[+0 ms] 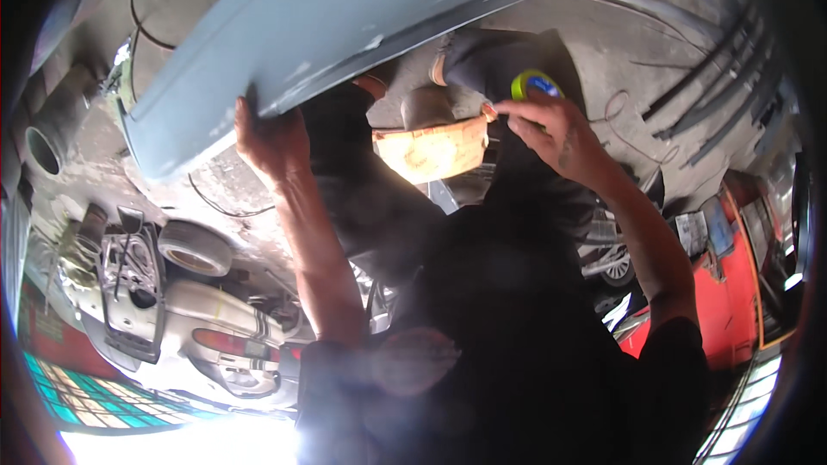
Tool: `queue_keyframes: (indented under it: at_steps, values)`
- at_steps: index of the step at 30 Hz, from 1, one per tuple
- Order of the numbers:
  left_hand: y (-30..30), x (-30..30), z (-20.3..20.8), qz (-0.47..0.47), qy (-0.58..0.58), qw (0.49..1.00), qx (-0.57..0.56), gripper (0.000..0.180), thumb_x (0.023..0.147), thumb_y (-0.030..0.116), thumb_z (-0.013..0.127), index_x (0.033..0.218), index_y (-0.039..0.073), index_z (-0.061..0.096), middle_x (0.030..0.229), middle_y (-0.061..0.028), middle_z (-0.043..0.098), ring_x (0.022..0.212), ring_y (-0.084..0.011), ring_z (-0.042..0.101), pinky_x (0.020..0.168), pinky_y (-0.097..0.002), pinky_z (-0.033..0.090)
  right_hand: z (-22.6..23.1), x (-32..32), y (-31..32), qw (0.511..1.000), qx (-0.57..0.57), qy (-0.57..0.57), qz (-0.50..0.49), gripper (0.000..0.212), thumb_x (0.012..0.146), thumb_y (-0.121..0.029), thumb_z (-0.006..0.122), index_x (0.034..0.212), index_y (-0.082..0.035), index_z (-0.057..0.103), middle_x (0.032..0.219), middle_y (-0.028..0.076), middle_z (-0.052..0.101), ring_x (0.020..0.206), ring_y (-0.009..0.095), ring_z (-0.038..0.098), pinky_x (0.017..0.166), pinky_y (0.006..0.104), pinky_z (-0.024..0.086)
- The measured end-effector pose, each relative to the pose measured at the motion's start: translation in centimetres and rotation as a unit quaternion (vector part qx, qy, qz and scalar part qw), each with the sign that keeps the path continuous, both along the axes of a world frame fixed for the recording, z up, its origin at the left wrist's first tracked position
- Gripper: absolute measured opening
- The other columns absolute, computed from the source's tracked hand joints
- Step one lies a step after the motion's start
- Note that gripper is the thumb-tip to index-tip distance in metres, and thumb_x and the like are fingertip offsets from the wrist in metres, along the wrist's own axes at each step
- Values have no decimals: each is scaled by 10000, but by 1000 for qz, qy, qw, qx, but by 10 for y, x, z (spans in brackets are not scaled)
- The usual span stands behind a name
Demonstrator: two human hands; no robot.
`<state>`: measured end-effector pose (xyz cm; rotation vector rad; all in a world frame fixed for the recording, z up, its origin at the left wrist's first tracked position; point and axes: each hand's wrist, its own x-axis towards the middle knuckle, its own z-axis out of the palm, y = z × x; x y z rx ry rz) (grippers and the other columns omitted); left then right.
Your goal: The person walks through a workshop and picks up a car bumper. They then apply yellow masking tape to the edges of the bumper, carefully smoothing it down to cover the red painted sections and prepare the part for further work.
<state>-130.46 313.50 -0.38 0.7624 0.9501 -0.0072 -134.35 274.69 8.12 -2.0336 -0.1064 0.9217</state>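
Note:
A long grey-blue car body panel, like a bumper, slants across the top of the head view, with pale scuffed patches along its lower edge. My left hand is closed on that edge near its left end, thumb up against the face. Right of the panel, my right hand is closed with its fingers bent to the left. A round lime-green thing with a blue centre shows at its far side, seemingly held; its exact kind is unclear. A small orange-red bit lies by the fingertips.
Between my dark-trousered legs is a brightly lit tan board. A tyre, a metal pipe and a pale car are at left. Dark strips lie on the floor at right, near a red surface.

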Motion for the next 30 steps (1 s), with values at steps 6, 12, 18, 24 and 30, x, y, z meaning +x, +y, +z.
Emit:
queue_keyframes:
  at_steps: [6,12,18,24,30]
  values:
    - [2,28,-70,-13,-18,998,65,607,945,315,767,1410,-24,575,1451,-205,562,1385,-378,483,1214,-555,355,-112,16,42,947,34,-282,147,357,797,-30,769,1149,-76,807,942,98,625,710,260,667,599,385,558]
    - [6,31,-114,87,0,996,-30,338,880,139,842,1156,-10,716,1155,-117,728,1149,-283,662,1070,-438,514,-107,54,76,850,25,-498,170,308,827,-114,807,1131,-62,802,1127,149,627,789,279,682,664,376,590]
    - [-16,22,-122,54,-99,994,7,439,885,215,846,1244,25,679,1235,-100,715,1133,-251,670,938,-401,560,-133,85,116,751,-191,-580,251,557,905,-170,693,1445,-38,658,1128,154,630,993,286,602,748,361,542]
    - [-26,-8,-107,72,-148,986,-8,254,913,152,818,1123,61,709,1135,-37,728,1051,-178,682,879,-308,538,-119,53,124,650,-302,-644,266,617,870,-102,687,1478,-19,615,1248,199,630,1023,284,607,771,371,533]
    - [-56,-60,-22,66,-210,975,15,450,926,120,785,1322,77,576,1208,-69,658,1110,-205,662,899,-387,563,-65,24,113,599,-271,-695,290,561,827,-85,721,1375,17,656,1139,189,650,968,297,605,798,430,508]
